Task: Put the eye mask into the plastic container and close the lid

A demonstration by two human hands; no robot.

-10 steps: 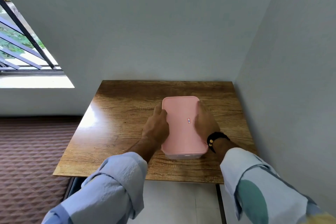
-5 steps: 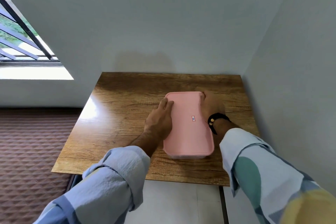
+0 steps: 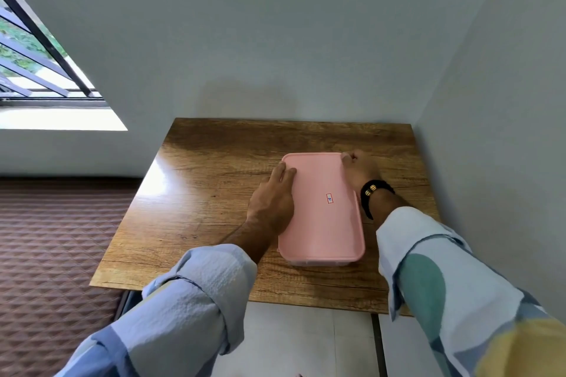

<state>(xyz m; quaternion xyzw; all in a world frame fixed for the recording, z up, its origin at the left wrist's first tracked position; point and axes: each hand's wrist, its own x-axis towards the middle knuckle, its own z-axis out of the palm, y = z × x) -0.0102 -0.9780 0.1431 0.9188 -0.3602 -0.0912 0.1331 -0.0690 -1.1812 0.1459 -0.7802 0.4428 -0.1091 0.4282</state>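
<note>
A plastic container with a pink lid (image 3: 321, 217) stands on the wooden table (image 3: 208, 199), right of the middle. The lid lies flat on top, with a small sticker at its centre. My left hand (image 3: 271, 200) rests along the lid's left edge, fingers stretched forward and pressing on the rim. My right hand (image 3: 360, 170) is curled over the lid's far right corner, a black wristband behind it. The eye mask is not visible; the lid hides the inside of the container.
The table sits in a corner, with grey walls (image 3: 490, 131) close behind and to the right. A brown quilted surface (image 3: 46, 239) lies left of the table, below a barred window (image 3: 36, 55). White floor tiles (image 3: 291, 340) show under the near table edge.
Both hands have slid forward along the lid's long edges, from the middle toward the far end. My right hand has reached the far right corner. The container has stayed in place.
</note>
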